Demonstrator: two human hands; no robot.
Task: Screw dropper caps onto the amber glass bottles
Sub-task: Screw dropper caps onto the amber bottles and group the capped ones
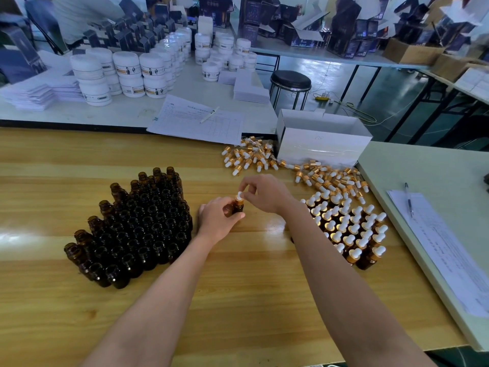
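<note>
Amber bottle (237, 207) sits at the middle of the wooden table (238, 300), mostly hidden. The left hand (215, 221) curls its fingers round the body, so only the shoulder and a strip of the side show. Whether the base touches the wood cannot be told. The right hand (262, 193) pinches the dropper cap (240, 196) on the bottle's neck between thumb and fingertips, and how far the cap is threaded on is hard to make out.

The right forearm crosses in front of the left edge of the capped bottles (349, 229), hiding some of them. On the left stands a tight block of open bottles (137, 226). Loose caps (251, 154) lie scattered on the far right, against an open white box (322, 144) whose contents cannot be seen.

Beyond the table are a printed sheet (195, 123) with a pen (209, 115), stacked white jars (127, 72) and a stool (290, 80). The dark cartons behind them are blurred. On the right, papers (444, 250) are cut off by the frame edge
</note>
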